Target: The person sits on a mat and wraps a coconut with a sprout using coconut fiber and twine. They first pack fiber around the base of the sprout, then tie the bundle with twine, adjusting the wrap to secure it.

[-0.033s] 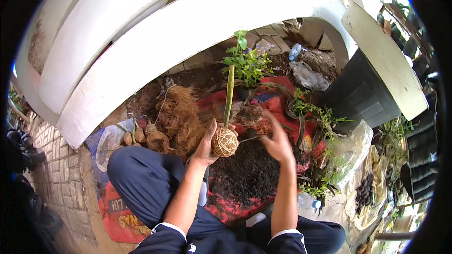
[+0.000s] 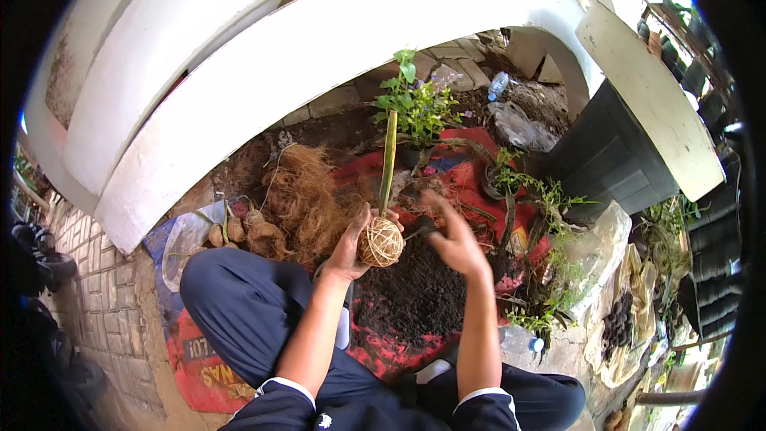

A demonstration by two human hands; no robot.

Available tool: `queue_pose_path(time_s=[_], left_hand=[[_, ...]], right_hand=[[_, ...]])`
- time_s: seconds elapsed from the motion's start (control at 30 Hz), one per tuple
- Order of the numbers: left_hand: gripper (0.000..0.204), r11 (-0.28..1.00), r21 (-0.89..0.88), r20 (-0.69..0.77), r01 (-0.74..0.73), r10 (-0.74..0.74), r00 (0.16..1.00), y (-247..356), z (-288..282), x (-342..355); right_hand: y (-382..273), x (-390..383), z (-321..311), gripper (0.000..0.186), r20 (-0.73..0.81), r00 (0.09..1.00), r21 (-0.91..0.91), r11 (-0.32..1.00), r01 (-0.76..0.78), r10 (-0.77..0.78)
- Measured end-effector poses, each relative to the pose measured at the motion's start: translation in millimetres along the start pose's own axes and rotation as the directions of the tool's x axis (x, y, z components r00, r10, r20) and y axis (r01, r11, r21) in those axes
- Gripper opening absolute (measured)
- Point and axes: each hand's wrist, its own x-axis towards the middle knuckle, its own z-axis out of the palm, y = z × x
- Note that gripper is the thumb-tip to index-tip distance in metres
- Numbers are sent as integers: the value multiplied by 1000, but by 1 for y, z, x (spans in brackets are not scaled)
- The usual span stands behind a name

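Note:
In my left hand (image 2: 348, 249) I hold a ball wrapped in pale crisscrossed twine (image 2: 381, 243), the fingers closed around its left side. From the top of the ball rises a long, narrow green leaf (image 2: 389, 156), almost upright. My right hand (image 2: 460, 243) hovers just right of the ball with fingers apart, touching nothing that I can make out. A small dark object (image 2: 421, 227) shows between that hand and the ball; its kind is unclear. Below both hands lies a heap of dark soil (image 2: 415, 295) on a red sheet (image 2: 391, 361).
Brown coconut fibre (image 2: 299, 195) is piled at the left, beside several brownish round bulb-like pieces (image 2: 263, 235). A leafy potted plant (image 2: 419, 108) stands behind. At right are a black pot (image 2: 610, 156), trailing plants (image 2: 550, 251) and a plastic bottle (image 2: 520, 341). White curved slats (image 2: 343, 52) arch overhead.
My right hand has shifted slightly left, closer to the twine-wrapped ball. The left hand and the ball stay in practically the same place.

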Motion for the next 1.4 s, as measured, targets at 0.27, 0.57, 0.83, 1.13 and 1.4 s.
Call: queue_pose_path(time_s=[0.27,0.57,0.83,1.13,1.4], left_hand=[[46,999,-8,50,-52,52,997,8,-9,-1],[37,995,100,-10,-23,24,1000,15,3,0],[31,952,300,-130,53,-14,991,8,6,0],[23,839,544,-90,33,19,996,6,-5,2],[22,818,571,-90,66,-18,996,8,-4,2]], right_hand=[[6,10,26,22,331,920,132,954,-268,212],[-5,13,20,16,-123,962,281,938,-202,244],[-1,18,30,10,-150,959,189,959,-213,242],[-10,16,29,20,-152,969,-81,974,-211,197],[-7,16,24,17,-58,979,-117,972,-202,196]])
